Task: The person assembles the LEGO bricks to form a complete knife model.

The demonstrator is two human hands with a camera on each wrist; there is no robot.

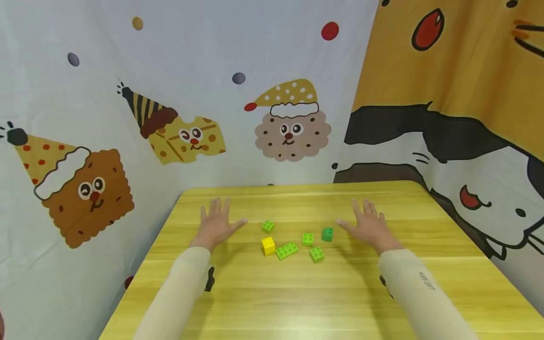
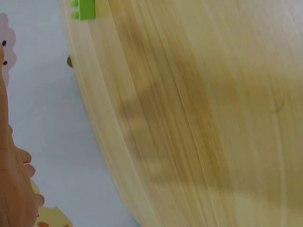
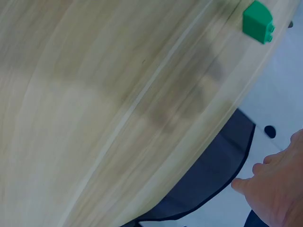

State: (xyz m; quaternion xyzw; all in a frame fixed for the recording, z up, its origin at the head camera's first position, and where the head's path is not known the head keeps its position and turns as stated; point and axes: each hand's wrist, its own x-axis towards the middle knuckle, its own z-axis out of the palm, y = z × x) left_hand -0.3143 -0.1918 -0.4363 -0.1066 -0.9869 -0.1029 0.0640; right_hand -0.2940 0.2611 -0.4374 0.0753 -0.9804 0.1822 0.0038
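Note:
Both hands are held over the table with fingers spread, on either side of a loose group of toy building bricks. My left hand (image 1: 215,225) holds nothing; nearest to it are a yellow brick (image 1: 268,246) and a small light green brick (image 1: 267,226). The right hand (image 1: 370,227) is also bare, with a dark green brick (image 1: 327,234) that has a curved side closest to it. Between them lie a longer light green brick (image 1: 286,250) and two square light green ones, one farther back (image 1: 308,239) and one nearer (image 1: 317,255).
The bricks lie on a wood-grain table (image 1: 263,302) with rounded far corners. Behind it hangs a white cloth (image 1: 191,56) printed with cartoon biscuits and cheese. A cat print on an orange ground (image 1: 476,75) covers the right side.

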